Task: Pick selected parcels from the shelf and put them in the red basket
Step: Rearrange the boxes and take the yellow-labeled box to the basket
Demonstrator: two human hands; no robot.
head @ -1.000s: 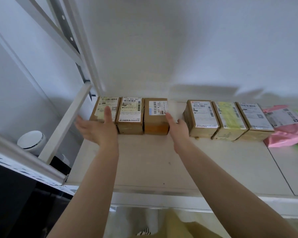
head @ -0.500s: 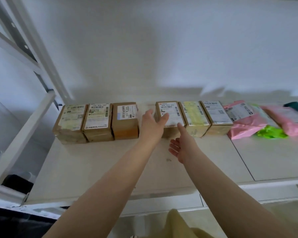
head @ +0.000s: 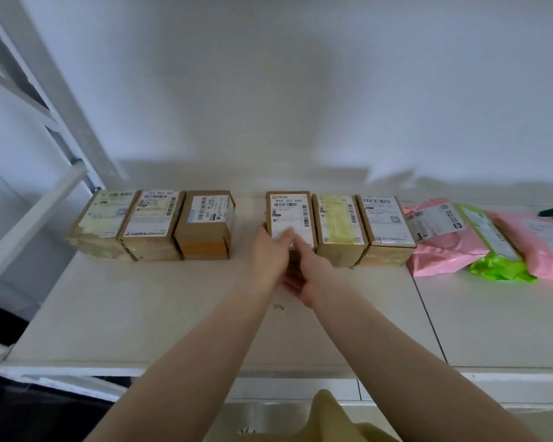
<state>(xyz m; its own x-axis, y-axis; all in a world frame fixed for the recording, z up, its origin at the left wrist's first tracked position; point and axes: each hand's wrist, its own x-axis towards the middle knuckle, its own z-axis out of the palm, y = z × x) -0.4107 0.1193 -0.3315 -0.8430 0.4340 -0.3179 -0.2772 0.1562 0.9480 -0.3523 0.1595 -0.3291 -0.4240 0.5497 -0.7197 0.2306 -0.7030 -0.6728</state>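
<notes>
Parcel number four from the left (head: 289,215), a brown carton with a white label, lies flat on the white shelf (head: 160,314), its long axis running from front edge to back wall, touching the yellow-labelled carton (head: 338,224) on its right. Both arms reach forward. The left hand (head: 270,255) clasps the parcel's near-left corner, thumb on top over the label. The right hand (head: 307,275) sits at its near end, fingers curled under the front; how firmly it grips I cannot tell.
</notes>
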